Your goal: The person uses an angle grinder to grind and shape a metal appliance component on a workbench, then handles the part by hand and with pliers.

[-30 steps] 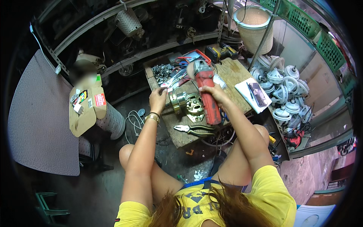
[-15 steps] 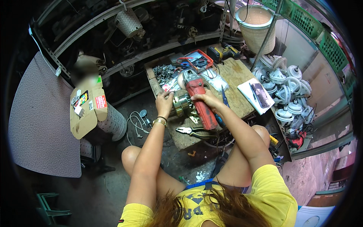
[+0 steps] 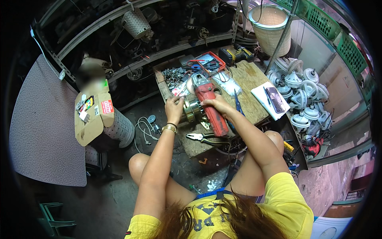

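My right hand [image 3: 217,105] is wrapped round the body of a red angle grinder [image 3: 214,115], which lies slanted over the bench with its pale disc [image 3: 191,84] at the far end. Close to that disc, my left hand [image 3: 174,109] has its fingers pinched together; a small, thin piece seems to stick out of them, too small to name. Beside the left fingers, partly under the grinder, is a shiny brass-coloured round metal part [image 3: 190,111]. Pliers [image 3: 207,138] with black and yellow handles lie at the bench's near edge.
On the wooden bench [image 3: 254,79] are small metal parts [image 3: 174,77], an orange-rimmed tray [image 3: 211,63], a cordless drill [image 3: 236,55], blue-handled pliers [image 3: 238,104] and a phone [image 3: 274,99] on white paper. White plastic parts [image 3: 306,91] are piled right. A cardboard box [image 3: 95,115] stands left.
Small orange streaks now show near the shelf edge behind the bench. The view has shifted very slightly; both hands and the grinder keep nearly the same place.
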The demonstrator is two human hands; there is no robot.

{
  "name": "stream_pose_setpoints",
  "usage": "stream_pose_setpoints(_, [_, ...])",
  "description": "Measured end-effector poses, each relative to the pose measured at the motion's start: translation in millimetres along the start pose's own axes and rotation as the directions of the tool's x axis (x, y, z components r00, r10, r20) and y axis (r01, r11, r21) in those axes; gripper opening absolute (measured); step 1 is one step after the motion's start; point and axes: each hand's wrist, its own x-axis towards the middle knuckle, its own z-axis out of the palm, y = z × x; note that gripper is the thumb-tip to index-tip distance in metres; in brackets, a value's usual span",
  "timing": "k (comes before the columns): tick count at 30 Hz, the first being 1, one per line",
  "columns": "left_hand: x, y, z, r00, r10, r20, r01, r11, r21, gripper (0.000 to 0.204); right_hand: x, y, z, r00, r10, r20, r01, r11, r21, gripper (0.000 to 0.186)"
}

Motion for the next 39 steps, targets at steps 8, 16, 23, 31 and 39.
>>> stream_pose_setpoints(8, [0,2,-1,0.998,0.055,-0.017,-0.055,0.998,0.015,0.033,4,2,0,0.999,-0.031,-0.013,0.031,1.000,0.003,0.049])
stream_pose_setpoints(16, [-2,11,-4,1.000,-0.019,0.019,0.020,1.000,-0.018,0.029,3,0,1,0.999,-0.038,-0.004,0.037,0.999,-0.030,0.051])
stream_pose_setpoints(23, [-2,6,-4,1.000,0.023,-0.006,-0.023,1.000,0.001,0.032,2,-1,2,1.000,-0.023,0.009,0.023,1.000,-0.019,0.051])
stream_pose_setpoints(31, [-2,4,-3,1.000,0.022,-0.008,-0.022,1.000,0.013,0.034,5,3,1,0.999,-0.047,-0.012,0.047,0.999,-0.027,0.050])
stream_pose_setpoints(39, [-6,8,-4,0.999,0.023,-0.042,-0.020,0.998,0.067,0.032,-1,-4,-7,0.998,-0.059,-0.017,0.059,0.997,-0.041,0.051])
